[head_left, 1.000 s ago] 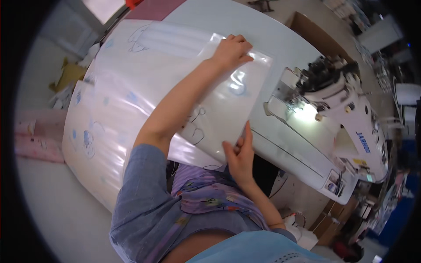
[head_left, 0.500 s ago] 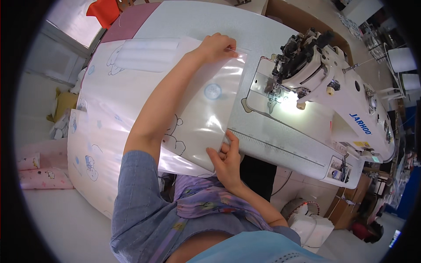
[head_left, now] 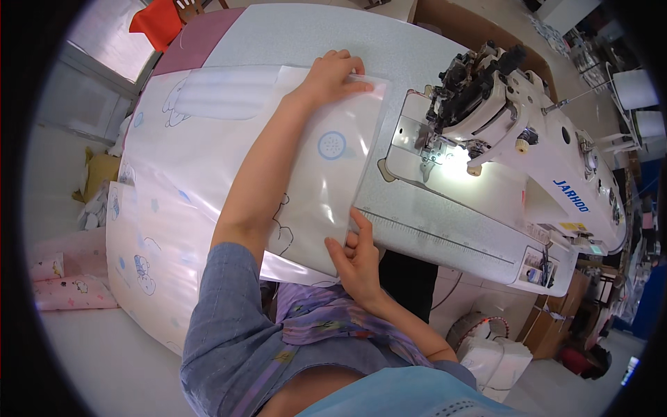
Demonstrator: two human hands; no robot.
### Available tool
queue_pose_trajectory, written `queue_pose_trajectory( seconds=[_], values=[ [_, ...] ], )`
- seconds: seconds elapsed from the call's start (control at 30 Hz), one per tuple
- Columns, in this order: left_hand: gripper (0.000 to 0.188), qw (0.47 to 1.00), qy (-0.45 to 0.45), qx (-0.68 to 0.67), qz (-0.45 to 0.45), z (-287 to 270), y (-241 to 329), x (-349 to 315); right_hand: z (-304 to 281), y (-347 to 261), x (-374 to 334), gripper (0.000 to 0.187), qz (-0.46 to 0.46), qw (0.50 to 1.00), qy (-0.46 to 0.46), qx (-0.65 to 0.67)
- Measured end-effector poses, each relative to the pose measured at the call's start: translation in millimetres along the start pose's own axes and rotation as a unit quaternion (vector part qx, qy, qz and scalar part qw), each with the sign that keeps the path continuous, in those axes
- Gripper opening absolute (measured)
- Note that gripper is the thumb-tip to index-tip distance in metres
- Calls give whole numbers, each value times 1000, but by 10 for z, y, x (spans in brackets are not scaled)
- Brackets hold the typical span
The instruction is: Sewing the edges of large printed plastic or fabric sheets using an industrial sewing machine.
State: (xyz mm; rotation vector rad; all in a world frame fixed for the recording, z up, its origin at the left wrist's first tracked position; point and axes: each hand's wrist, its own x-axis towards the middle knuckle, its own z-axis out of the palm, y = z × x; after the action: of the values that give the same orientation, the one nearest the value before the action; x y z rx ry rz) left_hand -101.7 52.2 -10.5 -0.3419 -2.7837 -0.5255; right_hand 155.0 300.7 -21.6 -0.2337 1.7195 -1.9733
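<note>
1. Between the left hand (head_left: 335,78) and the right hand (head_left: 359,267) lay the right-hand end of a pale, glossy plastic sheet (head_left: 323,191), flat on the desk (head_left: 299,35).
2. The left hand was at the sheet's far edge, close to the corner, with its thumb spread from its bent fingers; whether it pinched the plastic, I could not tell.
3. The right hand was at the near end of the sheet's right side, its thumb over the plastic and its index finger along the edge, the two apart; its grip underneath could not be made out.
4. Just below the left hand, a round blue print (head_left: 331,145) showed on the sheet.
5. To the left of both hands, the sheet spread widely over the desk, with faint drawn figures and blue spots.
6. To the right of both hands stood a white sewing machine (head_left: 535,132), its lamp (head_left: 458,162) lit.
7. Right of the right hand, ruler marks (head_left: 431,236) ran along the desk.
8. Beyond the left hand, to its right, sat a brown box (head_left: 479,33).
</note>
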Motion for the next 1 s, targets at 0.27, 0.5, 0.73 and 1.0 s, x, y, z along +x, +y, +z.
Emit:
queue_pose_trajectory(
  seconds=[0.27,0.5,0.73,1.0],
  values=[
    [28,945,-101,-304,-66,-198,40,11,-39,86,58,31,-16,999,-33,-29],
    [21,989,-133,-59,-3,-289,210,-94,-63,7,-100,27,24,995,-81,-52],
    [19,1000,-14,-18,-13,-119,237,-260,-52,233,-117,25,65,996,-55,-16],
    [25,995,-13,-5,-95,-99,264,-205,-42,132,-91,27,114,992,-52,-14]
  ],
)
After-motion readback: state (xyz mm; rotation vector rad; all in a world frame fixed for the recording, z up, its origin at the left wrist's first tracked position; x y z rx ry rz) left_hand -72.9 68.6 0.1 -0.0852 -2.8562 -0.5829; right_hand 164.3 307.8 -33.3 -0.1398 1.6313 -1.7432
